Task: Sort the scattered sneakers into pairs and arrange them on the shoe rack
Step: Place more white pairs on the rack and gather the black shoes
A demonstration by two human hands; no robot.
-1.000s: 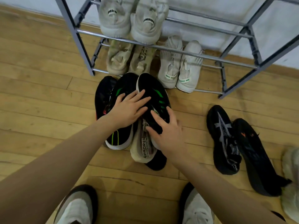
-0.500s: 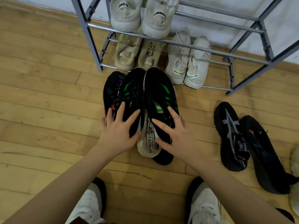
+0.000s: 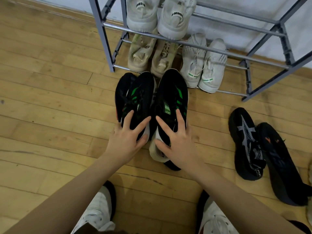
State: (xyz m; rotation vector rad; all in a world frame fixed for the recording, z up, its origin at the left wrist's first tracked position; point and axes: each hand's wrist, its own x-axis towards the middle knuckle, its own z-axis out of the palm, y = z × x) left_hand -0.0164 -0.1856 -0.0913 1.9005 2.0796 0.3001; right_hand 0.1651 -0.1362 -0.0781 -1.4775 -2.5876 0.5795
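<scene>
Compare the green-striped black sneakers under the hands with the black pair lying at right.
The green-striped black sneakers stand upright, side by side, toes toward the shoe rack; the grey-patterned black pair lies tipped over, overlapping. The first carries green accents, the second grey. Both sit on the floor.

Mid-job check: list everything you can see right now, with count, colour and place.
Rack: 1, grey metal, against the wall.
White sneakers: 2, upper shelf.
Beige sneakers: 2, lower shelf, left.
Pale grey sneakers: 2, lower shelf, right.
Black-green sneakers: 2, floor before rack.
Beige sneaker: 1, under the right black-green one.
Black sneakers: 2, floor, right.
Left hand: on left black-green sneaker.
Right hand: on right black-green sneaker.
Feet: 2, white shoes, bottom edge.
</scene>
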